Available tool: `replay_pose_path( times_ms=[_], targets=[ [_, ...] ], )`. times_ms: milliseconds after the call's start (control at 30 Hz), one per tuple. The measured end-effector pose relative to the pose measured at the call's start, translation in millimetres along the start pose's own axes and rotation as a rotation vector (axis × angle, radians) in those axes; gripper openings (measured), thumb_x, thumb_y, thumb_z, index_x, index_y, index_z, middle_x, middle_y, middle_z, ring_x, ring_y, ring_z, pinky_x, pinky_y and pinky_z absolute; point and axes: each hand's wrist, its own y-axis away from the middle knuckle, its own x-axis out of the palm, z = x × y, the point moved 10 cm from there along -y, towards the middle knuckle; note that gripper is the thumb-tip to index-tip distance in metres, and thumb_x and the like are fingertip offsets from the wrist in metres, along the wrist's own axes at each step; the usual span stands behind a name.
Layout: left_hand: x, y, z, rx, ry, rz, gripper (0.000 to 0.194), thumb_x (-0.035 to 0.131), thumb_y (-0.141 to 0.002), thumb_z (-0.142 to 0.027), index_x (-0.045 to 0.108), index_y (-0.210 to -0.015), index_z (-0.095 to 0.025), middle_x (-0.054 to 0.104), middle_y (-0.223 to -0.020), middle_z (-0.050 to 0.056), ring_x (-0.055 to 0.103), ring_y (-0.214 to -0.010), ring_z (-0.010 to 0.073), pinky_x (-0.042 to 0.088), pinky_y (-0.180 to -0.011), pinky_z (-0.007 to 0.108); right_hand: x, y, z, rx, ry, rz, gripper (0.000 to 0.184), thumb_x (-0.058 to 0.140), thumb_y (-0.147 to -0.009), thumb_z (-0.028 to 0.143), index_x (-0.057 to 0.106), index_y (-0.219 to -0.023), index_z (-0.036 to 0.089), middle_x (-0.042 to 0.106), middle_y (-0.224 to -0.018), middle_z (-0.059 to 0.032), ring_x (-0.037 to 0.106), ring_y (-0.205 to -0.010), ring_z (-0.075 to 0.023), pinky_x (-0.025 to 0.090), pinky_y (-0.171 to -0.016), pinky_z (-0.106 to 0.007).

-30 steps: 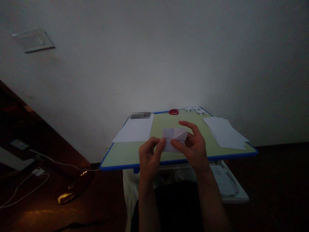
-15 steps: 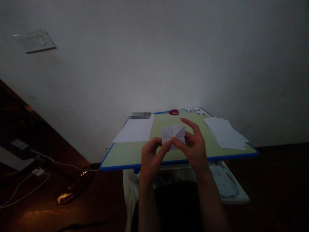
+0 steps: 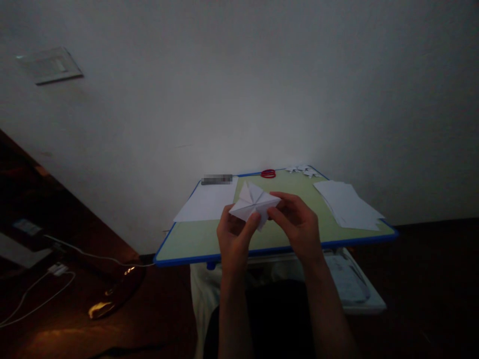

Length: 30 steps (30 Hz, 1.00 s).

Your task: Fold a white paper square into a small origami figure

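Both hands hold a small folded white paper piece with creases that meet at its centre, lifted a little above the green lap table. My left hand pinches its lower left edge between thumb and fingers. My right hand grips its right side, fingers curled round the paper. The piece is tilted, with a point up to the left.
On the blue-rimmed table lie a white sheet at the back left, a stack of white sheets at the right, red rings and small folded paper shapes at the far edge. White cables lie on the dark floor to the left.
The folded paper has been turned and raised; it now tilts with a point up to the left. My right index finger, earlier stretched out, has curled onto the paper.
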Motion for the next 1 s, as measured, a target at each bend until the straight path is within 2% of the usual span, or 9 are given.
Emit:
replay_pose_path(
  times_ms=[100,233,333,400,467,533,667,900,1000],
  targets=[
    [-6.8,-1.3,5.7,-0.045,-0.016,-0.045,0.042,0.088,-0.075,-0.033,0.067,-0.109,-0.018,0.077,-0.090,0.002,0.072,-0.076,0.0139,0.056,-0.068,0.021,-0.2,-0.6,0.3,0.002,0.036,0.018,0.027,0.075,-0.089,0.028,0.074,-0.117,0.028,0.067,-0.088,0.0011,0.068,-0.081,-0.0146,0.058,-0.077,-0.028],
    [-5.3,-2.9,6.4,-0.077,-0.092,-0.005,0.040,0.089,-0.073,-0.032,0.068,-0.103,-0.016,0.078,-0.091,0.004,0.073,-0.076,0.0155,0.057,-0.068,0.021,-3.9,-1.2,2.6,-0.039,0.103,-0.018,0.031,0.074,-0.090,0.027,0.073,-0.121,0.029,0.068,-0.090,0.0003,0.067,-0.082,-0.0155,0.058,-0.078,-0.030],
    [-3.1,-2.6,6.0,-0.103,-0.107,0.016,0.062,0.091,-0.070,-0.029,0.061,-0.124,-0.020,0.080,-0.089,0.004,0.075,-0.075,0.0175,0.060,-0.071,0.025,-7.9,-1.1,5.5,-0.091,0.132,-0.078,0.036,0.076,-0.088,0.025,0.071,-0.123,0.028,0.070,-0.090,-0.0001,0.067,-0.081,-0.0163,0.058,-0.077,-0.031],
    [-2.0,-2.5,5.0,-0.103,-0.106,0.021,0.081,0.092,-0.068,-0.029,0.051,-0.139,-0.023,0.080,-0.089,0.004,0.077,-0.076,0.0189,0.061,-0.072,0.027,-7.0,-1.1,7.9,-0.121,0.180,-0.081,0.031,0.076,-0.089,0.024,0.073,-0.119,0.028,0.071,-0.092,-0.0011,0.068,-0.082,-0.0169,0.057,-0.076,-0.032],
    [-1.8,-2.6,3.2,-0.089,-0.107,0.017,0.090,0.092,-0.068,-0.029,0.046,-0.144,-0.022,0.080,-0.089,0.005,0.077,-0.078,0.0197,0.062,-0.074,0.029,-3.6,-1.0,11.7,-0.156,0.245,-0.059,0.023,0.074,-0.091,0.024,0.075,-0.113,0.027,0.072,-0.095,-0.0022,0.068,-0.085,-0.0176,0.056,-0.077,-0.033],
    [-2.8,-2.8,0.6,-0.066,-0.116,0.002,0.089,0.092,-0.068,-0.030,0.047,-0.144,-0.021,0.080,-0.089,0.005,0.077,-0.078,0.0199,0.062,-0.074,0.029,-0.4,-0.7,16.6,-0.192,0.296,-0.040,0.023,0.072,-0.092,0.023,0.075,-0.114,0.028,0.072,-0.098,-0.0027,0.067,-0.087,-0.0180,0.056,-0.078,-0.034],
    [-0.7,-1.7,-4.8,-0.032,-0.155,0.006,0.082,0.090,-0.071,-0.029,0.050,-0.142,-0.020,0.080,-0.089,0.006,0.078,-0.079,0.0210,0.063,-0.073,0.029,3.1,-0.1,23.8,-0.235,0.340,-0.021,0.035,0.070,-0.093,0.020,0.070,-0.126,0.030,0.070,-0.103,-0.0029,0.065,-0.087,-0.0176,0.055,-0.077,-0.034],
    [0.8,1.1,-11.0,0.011,-0.181,-0.005,0.076,0.089,-0.073,-0.027,0.052,-0.139,-0.020,0.080,-0.090,0.006,0.078,-0.080,0.0204,0.062,-0.071,0.027,4.3,1.1,28.8,-0.282,0.359,-0.020,0.029,0.071,-0.092,0.018,0.072,-0.119,0.029,0.068,-0.105,-0.0031,0.065,-0.086,-0.0178,0.053,-0.076,-0.035],
    [0.2,1.7,-11.9,0.010,-0.200,-0.013,0.074,0.088,-0.074,-0.027,0.053,-0.138,-0.020,0.080,-0.092,0.006,0.078,-0.081,0.0207,0.062,-0.072,0.028,3.9,2.5,30.2,-0.289,0.351,-0.022,0.020,0.073,-0.090,0.017,0.071,-0.107,0.027,0.068,-0.099,-0.0015,0.063,-0.086,-0.0180,0.050,-0.076,-0.034]
  ],
)
